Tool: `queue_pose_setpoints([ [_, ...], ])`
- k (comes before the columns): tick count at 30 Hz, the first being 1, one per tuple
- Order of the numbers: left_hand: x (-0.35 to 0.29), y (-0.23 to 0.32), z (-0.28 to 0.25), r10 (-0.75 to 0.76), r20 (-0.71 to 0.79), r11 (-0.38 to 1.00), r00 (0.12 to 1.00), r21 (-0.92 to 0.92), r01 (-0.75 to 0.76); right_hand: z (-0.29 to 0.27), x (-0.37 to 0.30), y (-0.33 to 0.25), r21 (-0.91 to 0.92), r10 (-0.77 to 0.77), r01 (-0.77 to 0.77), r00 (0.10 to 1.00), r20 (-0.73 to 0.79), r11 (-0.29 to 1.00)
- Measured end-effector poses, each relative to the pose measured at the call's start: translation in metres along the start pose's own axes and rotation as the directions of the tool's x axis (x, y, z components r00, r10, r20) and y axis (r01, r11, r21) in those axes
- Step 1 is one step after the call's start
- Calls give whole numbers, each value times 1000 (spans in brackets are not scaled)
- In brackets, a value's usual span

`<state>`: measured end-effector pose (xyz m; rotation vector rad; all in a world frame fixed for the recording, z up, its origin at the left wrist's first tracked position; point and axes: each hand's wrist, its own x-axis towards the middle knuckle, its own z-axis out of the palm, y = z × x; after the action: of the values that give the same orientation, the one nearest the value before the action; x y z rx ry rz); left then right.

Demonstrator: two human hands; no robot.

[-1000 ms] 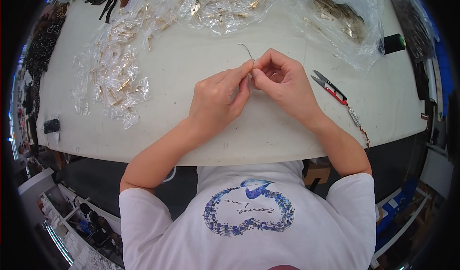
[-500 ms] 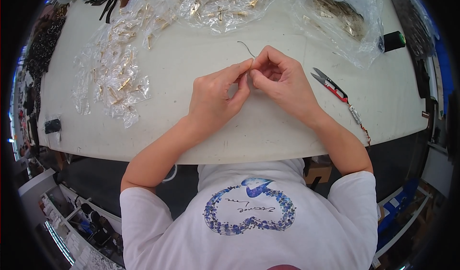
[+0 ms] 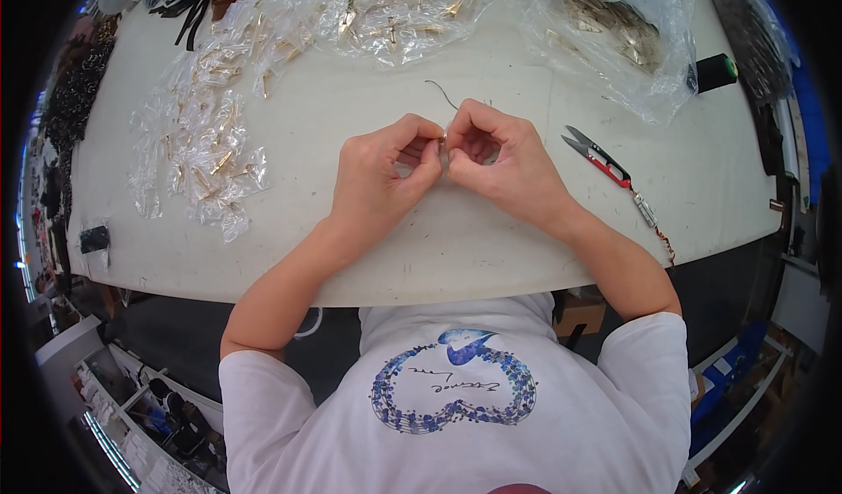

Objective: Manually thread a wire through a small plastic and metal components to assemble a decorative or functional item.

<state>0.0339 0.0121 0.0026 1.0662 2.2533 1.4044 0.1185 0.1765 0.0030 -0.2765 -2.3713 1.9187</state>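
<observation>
One small pale piece (image 3: 444,140): between the fingertips, left of the snips (image 3: 619,176); too small to make out further.
Thin dark strand (image 3: 444,92): curving away beyond the right fingers, left of the snips and a little farther off; its near end is hidden.
Left hand (image 3: 375,168): fingers narrow, thumb and index pinching the piece.
Right hand (image 3: 502,154): between piece and snips, thumb and index bent in close; cannot tell whether they grip it.
Snips' tail: a twisted cord (image 3: 664,242), running toward the person from the snips.
Surface (image 3: 298,187): pale, marked with dark specks, lying under the snips and extending left.
Clear bags: one (image 3: 215,156) far left of the snips, another (image 3: 395,31) beyond and left, both with gold-coloured pieces; a third (image 3: 671,82) beyond the snips.
Black spool (image 3: 717,72): green-ended, beyond and right of the snips.
Dark bundle (image 3: 94,239): far left of the snips, at the surface's edge.
Room: nearer the person than the snips, a cardboard box (image 3: 581,315) below the surface, and dark floor (image 3: 338,354).
</observation>
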Motion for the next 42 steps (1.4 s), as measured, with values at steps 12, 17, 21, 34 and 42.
queue_pose_setpoints([
  [12,1,-2,-4,-25,7,987,1000,-161,26,2,2,1,102,9,-9,1000,0,995],
  [17,2,4,-5,-30,33,980,999,-195,36,1,3,4,96,38,-41,999,36,995],
  [21,1,0,-1,-32,5,982,999,-187,32,1,3,7,124,58,-63,997,41,990],
  [34,0,3,-4,5,-43,988,999,-155,-12,2,0,0,-3,-64,64,997,-41,998],
  [42,-3,3,-2,71,-107,997,992,16,-70,6,-1,-9,-126,-90,80,993,-78,989],
])
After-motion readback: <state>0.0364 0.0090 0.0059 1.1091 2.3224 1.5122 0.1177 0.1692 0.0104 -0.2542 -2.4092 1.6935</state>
